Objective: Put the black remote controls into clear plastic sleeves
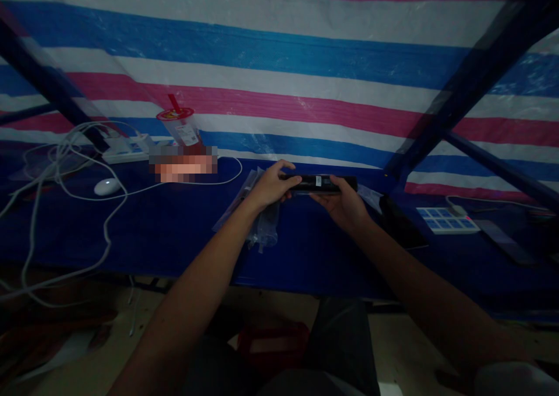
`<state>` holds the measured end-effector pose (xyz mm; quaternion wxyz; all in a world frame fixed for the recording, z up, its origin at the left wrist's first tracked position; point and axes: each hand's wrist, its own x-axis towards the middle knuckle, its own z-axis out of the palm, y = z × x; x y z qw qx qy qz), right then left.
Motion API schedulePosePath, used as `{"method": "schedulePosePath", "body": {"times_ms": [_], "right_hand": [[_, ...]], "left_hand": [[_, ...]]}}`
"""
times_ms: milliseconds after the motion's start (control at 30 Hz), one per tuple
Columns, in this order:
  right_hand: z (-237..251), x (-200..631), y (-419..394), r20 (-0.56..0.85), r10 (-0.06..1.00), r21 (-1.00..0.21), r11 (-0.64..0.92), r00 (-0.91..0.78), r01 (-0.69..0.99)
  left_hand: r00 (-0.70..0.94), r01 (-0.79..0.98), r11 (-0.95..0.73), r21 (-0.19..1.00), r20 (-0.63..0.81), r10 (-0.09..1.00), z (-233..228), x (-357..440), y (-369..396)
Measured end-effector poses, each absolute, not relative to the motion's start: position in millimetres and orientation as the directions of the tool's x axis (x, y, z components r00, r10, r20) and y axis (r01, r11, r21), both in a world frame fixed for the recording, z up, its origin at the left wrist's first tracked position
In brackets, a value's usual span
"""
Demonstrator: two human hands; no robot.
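Two bare hands hold one long black bar (321,184) level above the blue-covered bench (174,233), seen from the head camera. The left hand (271,185) is clenched over the bar's left end, fingers curled on top; the right hand (345,205) cups the bar from below near its right half, thumb along the side. A small pale label shows on the bar between the hands. Just under the left hand lie clear plastic bags (257,218) on the bench, some touching one another. Further left sit a white mouse (107,186) and loose white cables (65,169), with a white power strip (124,148) behind them. A plastic cup (183,129) with a red lid and straw stands near the back edge. To the right of the hands lies a flat black thing (399,224), and beyond it a pale blue-and-white panel (445,220). A striped pink, blue and white tarp (279,64) hangs behind the bench. The scene is dim.
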<state>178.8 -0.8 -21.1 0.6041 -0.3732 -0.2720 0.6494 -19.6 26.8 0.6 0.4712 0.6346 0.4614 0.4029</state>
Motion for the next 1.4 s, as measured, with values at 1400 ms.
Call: {"method": "schedulePosePath", "body": {"times_ms": [1400], "right_hand": [[-15.5,183.8,0.6,-0.177,0.982,-0.775,-0.095,0.071,-0.625]], "left_hand": [[0.219,0.209,-0.349,0.914,0.304,0.927,1.2,-26.5,35.6]]}}
